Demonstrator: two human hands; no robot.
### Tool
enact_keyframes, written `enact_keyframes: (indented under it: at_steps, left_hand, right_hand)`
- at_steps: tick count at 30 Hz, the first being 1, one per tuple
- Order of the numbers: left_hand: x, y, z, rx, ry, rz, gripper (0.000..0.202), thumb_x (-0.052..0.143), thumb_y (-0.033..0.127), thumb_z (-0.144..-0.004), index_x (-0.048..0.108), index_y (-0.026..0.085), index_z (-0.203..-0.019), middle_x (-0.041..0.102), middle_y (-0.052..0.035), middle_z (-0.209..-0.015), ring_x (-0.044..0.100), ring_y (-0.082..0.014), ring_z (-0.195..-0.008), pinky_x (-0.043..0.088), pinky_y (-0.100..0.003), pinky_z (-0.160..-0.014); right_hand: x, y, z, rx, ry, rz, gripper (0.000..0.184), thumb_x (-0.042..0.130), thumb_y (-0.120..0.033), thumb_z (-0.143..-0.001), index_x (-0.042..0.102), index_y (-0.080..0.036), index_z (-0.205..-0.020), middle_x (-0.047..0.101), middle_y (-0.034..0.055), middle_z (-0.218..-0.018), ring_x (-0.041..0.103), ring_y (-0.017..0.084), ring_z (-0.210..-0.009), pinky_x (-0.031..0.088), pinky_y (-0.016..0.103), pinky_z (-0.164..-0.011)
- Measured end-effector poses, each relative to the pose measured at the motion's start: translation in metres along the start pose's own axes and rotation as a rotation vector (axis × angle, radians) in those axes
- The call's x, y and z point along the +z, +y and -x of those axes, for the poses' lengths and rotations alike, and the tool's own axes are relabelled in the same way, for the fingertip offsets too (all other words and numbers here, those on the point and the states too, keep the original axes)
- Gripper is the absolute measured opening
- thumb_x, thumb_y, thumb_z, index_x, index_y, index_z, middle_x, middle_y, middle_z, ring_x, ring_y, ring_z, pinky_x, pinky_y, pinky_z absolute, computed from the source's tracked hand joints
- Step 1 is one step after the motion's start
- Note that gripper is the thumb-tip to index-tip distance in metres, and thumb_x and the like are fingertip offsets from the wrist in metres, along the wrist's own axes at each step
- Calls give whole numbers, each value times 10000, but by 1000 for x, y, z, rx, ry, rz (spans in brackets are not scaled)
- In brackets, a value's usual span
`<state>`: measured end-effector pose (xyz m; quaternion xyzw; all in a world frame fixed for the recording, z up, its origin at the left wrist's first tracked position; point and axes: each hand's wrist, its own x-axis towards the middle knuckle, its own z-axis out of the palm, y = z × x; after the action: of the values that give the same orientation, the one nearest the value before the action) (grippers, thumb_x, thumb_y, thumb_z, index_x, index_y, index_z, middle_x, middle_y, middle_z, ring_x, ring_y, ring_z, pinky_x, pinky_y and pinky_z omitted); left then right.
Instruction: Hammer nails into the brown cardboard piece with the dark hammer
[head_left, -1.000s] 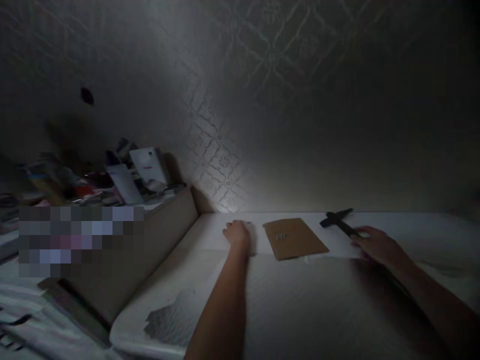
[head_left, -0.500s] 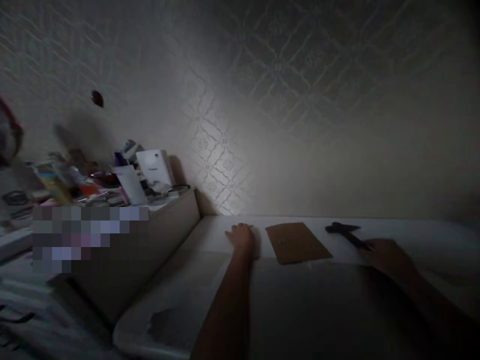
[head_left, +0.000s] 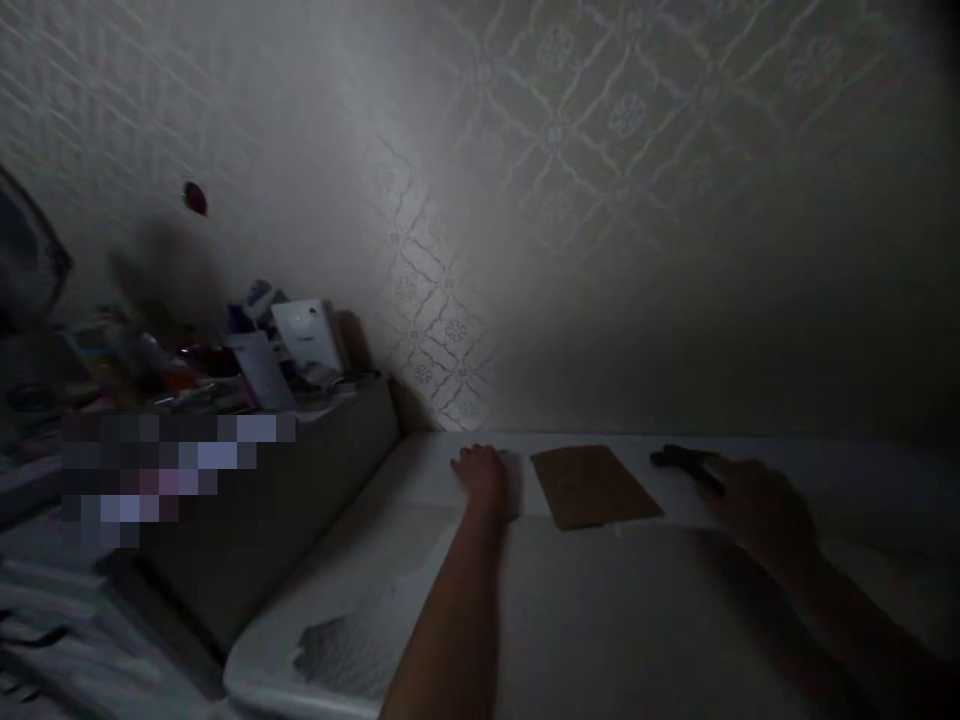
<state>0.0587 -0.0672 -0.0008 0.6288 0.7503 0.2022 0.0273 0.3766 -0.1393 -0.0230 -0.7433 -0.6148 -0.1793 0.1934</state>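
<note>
A flat brown piece, like cardboard [head_left: 596, 487], lies on the white surface between my hands. To its left my left hand [head_left: 482, 472] rests on the surface, fingers apart, holding nothing I can make out. On the right, my right hand [head_left: 761, 510] has its fingers around a dark tool [head_left: 679, 458] that looks like a hammer. The tool lies low over the surface, pointing left, and the hand covers much of its handle. Dim light blurs the details.
A patterned wall [head_left: 622, 250] rises behind the white surface [head_left: 570, 610]. At left stands a cabinet [head_left: 330, 480] crowded with bottles, a white box [head_left: 309, 335] and a round mirror-like item [head_left: 30, 250]. A grey textured patch [head_left: 352, 640] shows at the near left.
My right hand has shifted a little up and left, covering more of the dark tool. My left hand and the brown piece stay in place.
</note>
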Motion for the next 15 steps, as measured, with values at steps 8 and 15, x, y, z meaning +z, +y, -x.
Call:
enact_keyframes:
  at_steps: [8,15]
  left_hand:
    - [-2,-2,0,-88,51,-77,341,386,153,-868,673,146,-1052,631,-191,-1130,516,-318,-1145,364,-480,-940]
    - [0,-2,0,-206,86,-74,330,374,183,-888,654,166,-1064,655,-149,-1111,545,-291,-1109,400,-432,-905]
  right_hand:
    - [11,-46,5,-405,112,-473,340,461,-268,-868,614,-180,-1159,649,107,-1039,598,234,-1001,482,391,-888]
    - [-76,-62,29,-454,422,-711,238,449,-303,-904,621,-240,-1056,663,68,-1022,618,216,-970,503,381,-863]
